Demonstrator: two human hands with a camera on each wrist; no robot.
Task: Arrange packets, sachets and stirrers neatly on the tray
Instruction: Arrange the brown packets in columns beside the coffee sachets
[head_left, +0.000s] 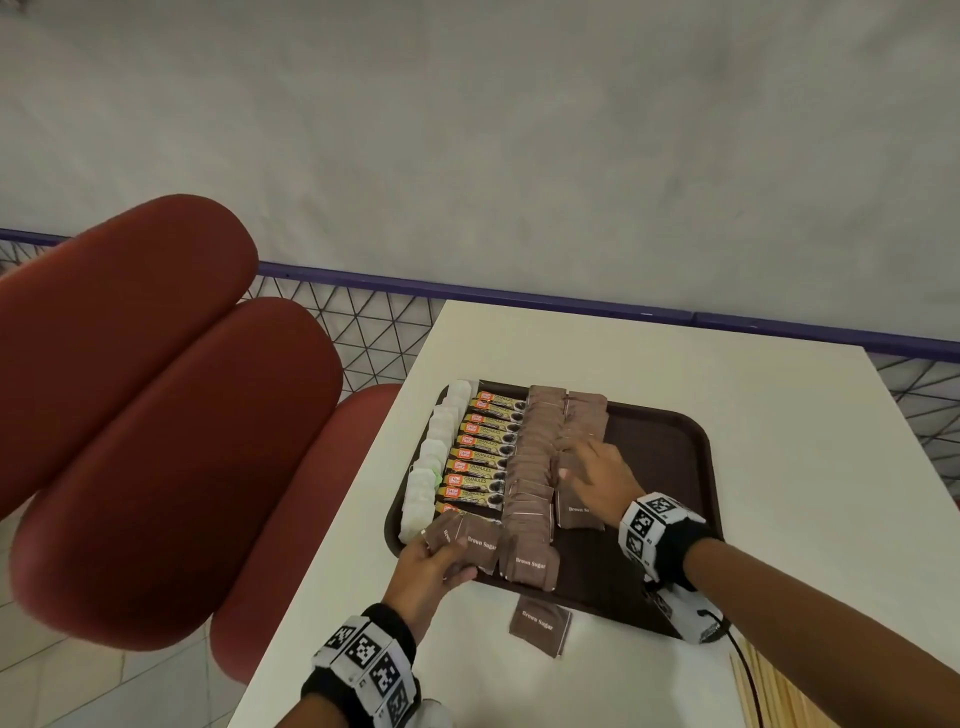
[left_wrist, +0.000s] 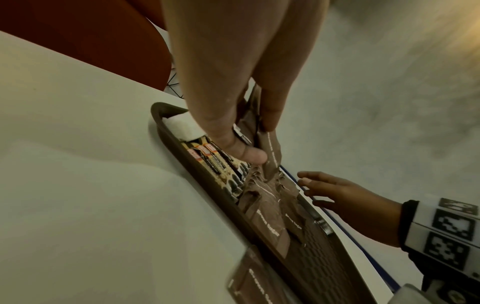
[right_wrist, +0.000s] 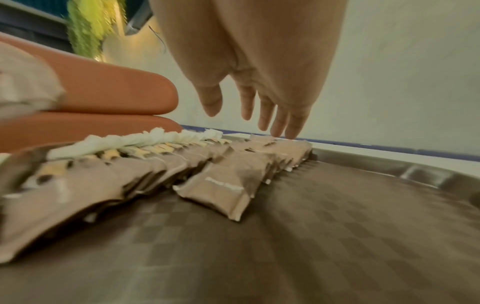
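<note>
A brown tray (head_left: 670, 452) sits on the white table. On it lie a column of white sachets (head_left: 436, 457), a column of orange-and-black granules packets (head_left: 485, 452) and two columns of brown sugar sachets (head_left: 535, 447). At the tray's near left corner my left hand (head_left: 431, 564) pinches a small bunch of brown sugar sachets (head_left: 467, 540) between thumb and fingers (left_wrist: 270, 123). My right hand (head_left: 592, 478) hovers open over the right brown column, its straight, spread fingers (right_wrist: 291, 127) pointing down at it. One brown sugar sachet (head_left: 539, 626) lies on the table in front of the tray.
Wooden stirrers (head_left: 769, 691) lie at the table's near right edge, under my right forearm. Red padded seats (head_left: 156, 415) stand close to the table's left side. A purple rail with mesh (head_left: 467, 291) runs behind the table. The tray's right half is bare.
</note>
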